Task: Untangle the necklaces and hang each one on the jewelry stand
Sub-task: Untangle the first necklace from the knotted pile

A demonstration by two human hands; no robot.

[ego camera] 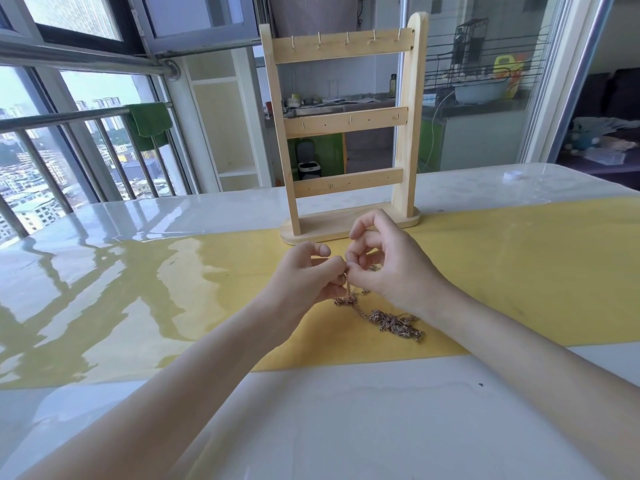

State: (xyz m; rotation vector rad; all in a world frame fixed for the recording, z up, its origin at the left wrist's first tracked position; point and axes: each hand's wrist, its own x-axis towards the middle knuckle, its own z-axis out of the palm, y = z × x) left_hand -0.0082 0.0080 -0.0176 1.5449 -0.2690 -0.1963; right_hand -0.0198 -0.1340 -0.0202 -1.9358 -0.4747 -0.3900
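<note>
Centrally, both hands meet above the yellow mat, which lies as a band across the desk from its left edge to its right edge. Left hand: fingers curled, pinching a chain of the necklaces at its upper end. Right hand: thumb and forefinger pinch the same chain just beside the left fingertips, the other fingers curled above. From the pinch the chain hangs down to a small knot, then runs to a larger tangled heap lying on the mat just beside the right wrist, toward the near edge of the mat.

Stand: wooden, upright, just beyond the hands, its base touching the far edge of the mat; three crossbars with small hooks, all hooks bare. The right hand partly covers the base.

Near the far right corner of the desk lies a small white cap, well apart from the hands. Beyond the far left edge stands a railing with a green cloth draped over it. Bare glossy desk shows to the left of the hands and between the forearms at the near edge.
</note>
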